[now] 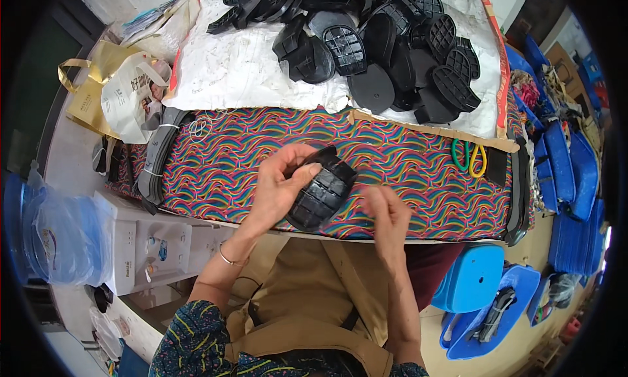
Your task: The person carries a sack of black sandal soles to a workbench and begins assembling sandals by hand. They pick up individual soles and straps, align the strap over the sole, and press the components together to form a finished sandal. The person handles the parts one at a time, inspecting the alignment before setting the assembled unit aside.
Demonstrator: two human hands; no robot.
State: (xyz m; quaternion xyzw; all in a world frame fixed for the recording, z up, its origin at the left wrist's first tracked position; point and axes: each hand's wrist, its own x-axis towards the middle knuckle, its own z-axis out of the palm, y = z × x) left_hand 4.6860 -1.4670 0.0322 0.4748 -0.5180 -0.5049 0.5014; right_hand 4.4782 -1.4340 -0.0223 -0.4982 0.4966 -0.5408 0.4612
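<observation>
My left hand [280, 184] grips a stack of black rubber heel pieces [322, 192] over the near edge of a table covered in a multicoloured wavy cloth [405, 174]. My right hand [387, 213] hovers just to the right of the stack, fingers loosely curled, holding nothing that I can see. A large pile of the same black ridged heel pieces [386, 43] lies on white sheeting [229, 69] at the far side of the table.
Green and yellow rubber bands [470, 158] lie at the right on the cloth. A bundle of dark strips [156, 158] hangs off the left end. Bags [124, 92] sit far left, white boxes [154, 243] below them. Blue plastic stools and trays [471, 279] crowd the right floor.
</observation>
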